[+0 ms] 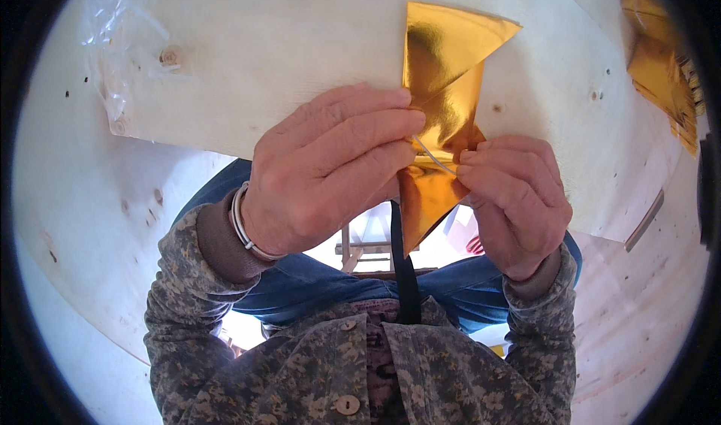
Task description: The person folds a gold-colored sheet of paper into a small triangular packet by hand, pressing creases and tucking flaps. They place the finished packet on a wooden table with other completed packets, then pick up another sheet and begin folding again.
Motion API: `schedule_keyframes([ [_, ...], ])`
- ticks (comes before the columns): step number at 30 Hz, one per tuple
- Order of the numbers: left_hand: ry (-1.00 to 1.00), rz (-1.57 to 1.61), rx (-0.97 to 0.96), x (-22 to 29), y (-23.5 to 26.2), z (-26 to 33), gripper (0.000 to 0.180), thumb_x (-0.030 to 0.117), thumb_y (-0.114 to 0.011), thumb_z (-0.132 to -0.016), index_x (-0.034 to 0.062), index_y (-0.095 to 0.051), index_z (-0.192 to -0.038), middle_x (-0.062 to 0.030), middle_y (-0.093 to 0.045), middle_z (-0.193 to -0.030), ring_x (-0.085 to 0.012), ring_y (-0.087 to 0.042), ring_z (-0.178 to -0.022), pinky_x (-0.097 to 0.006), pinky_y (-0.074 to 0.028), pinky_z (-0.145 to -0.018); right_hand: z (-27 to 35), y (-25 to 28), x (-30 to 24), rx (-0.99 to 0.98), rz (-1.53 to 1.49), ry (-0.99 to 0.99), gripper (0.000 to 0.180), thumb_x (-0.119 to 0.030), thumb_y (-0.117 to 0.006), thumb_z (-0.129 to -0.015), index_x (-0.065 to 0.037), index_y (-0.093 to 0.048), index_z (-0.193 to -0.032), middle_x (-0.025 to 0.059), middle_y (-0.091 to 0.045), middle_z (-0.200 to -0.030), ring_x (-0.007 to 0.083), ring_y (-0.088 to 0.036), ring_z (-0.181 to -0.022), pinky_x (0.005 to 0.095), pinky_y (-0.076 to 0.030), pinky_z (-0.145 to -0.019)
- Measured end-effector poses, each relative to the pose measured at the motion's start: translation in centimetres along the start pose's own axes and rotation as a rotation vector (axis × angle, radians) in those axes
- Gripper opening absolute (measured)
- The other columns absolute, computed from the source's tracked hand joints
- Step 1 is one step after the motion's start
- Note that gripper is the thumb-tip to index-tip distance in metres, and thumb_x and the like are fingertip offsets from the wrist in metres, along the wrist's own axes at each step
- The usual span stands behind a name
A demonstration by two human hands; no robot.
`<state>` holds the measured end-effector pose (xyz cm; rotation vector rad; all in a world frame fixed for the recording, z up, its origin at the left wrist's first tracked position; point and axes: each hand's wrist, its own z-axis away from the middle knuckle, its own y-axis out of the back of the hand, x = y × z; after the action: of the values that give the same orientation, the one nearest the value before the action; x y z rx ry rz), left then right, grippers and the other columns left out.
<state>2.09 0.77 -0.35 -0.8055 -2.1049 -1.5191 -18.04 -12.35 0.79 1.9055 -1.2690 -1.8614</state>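
The biggest thing before me is the table, pale wood with dark knots, its near edge running just beyond my lap. Next come my patterned jacket and my blue jeans; I seem to sit close in, likely so my forearms needn't stretch.

The shiny gold sheet is in front of me, between my hands. Its folded top spreads wide over the table, its middle is gathered narrow, and its pointed lower end reaches past the edge above my lap, perhaps to leave that gathered part easy to get at. Whether its top touches the wood I cannot tell.

My left hand is closed at the fingertips against the sheet's left side, and my right hand pinches from the right; holding both sides probably stops the folds from springing open.

Clear plastic lies off to the left, and more gold sheets sit at the far right, out of my elbows' way. A black strap hangs down my front. A pale bracelet circles my left wrist.

Smallest is the thin silvery strip, slanting across the gathered middle, seemingly gripped at both ends to keep it straight.
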Motion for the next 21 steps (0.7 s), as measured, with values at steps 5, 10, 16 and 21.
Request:
schedule_keyframes([
  [5,0.029,0.046,-0.013,-0.13,0.11,0.06,0.023,0.005,-0.077,-0.067,0.0015,-0.070,-0.089,-0.0130,-0.070,-0.109,-0.0320,-0.067,-0.107,-0.042,-0.055,-0.091,-0.22,0.14,-0.32,-0.001,-0.014,-0.036,0.027,0.002,-0.076,-0.068,-0.003,-0.072,-0.094,0.0098,-0.069,-0.093,0.0284,-0.064,-0.089,0.0362,-0.053,-0.076],
  [10,0.029,0.069,0.015,-0.15,0.03,-0.16,0.023,0.005,-0.077,-0.066,0.0012,-0.070,-0.088,-0.0124,-0.070,-0.109,-0.0319,-0.067,-0.106,-0.042,-0.056,-0.090,-0.43,0.03,-0.40,0.019,-0.054,-0.076,0.024,0.003,-0.076,-0.073,-0.004,-0.071,-0.095,0.0105,-0.070,-0.093,0.0280,-0.064,-0.086,0.0360,-0.051,-0.077],
  [16,0.049,0.063,-0.014,-0.07,0.30,-0.20,0.024,0.002,-0.078,-0.066,0.0004,-0.069,-0.087,-0.0124,-0.070,-0.108,-0.0319,-0.067,-0.105,-0.040,-0.057,-0.088,-0.64,0.20,-0.50,0.003,-0.005,-0.091,0.022,0.004,-0.075,-0.074,-0.005,-0.070,-0.093,0.0080,-0.070,-0.088,0.0248,-0.064,-0.080,0.0347,-0.048,-0.077],
  [21,0.093,0.096,0.008,0.22,-0.01,-0.29,0.024,0.002,-0.080,-0.067,0.0001,-0.070,-0.089,-0.0126,-0.070,-0.107,-0.0316,-0.067,-0.104,-0.040,-0.056,-0.088,-0.72,0.10,-0.94,0.029,-0.036,-0.186,0.020,0.002,-0.076,-0.074,-0.005,-0.069,-0.092,0.0080,-0.070,-0.086,0.0246,-0.064,-0.078,0.0350,-0.047,-0.076],
])
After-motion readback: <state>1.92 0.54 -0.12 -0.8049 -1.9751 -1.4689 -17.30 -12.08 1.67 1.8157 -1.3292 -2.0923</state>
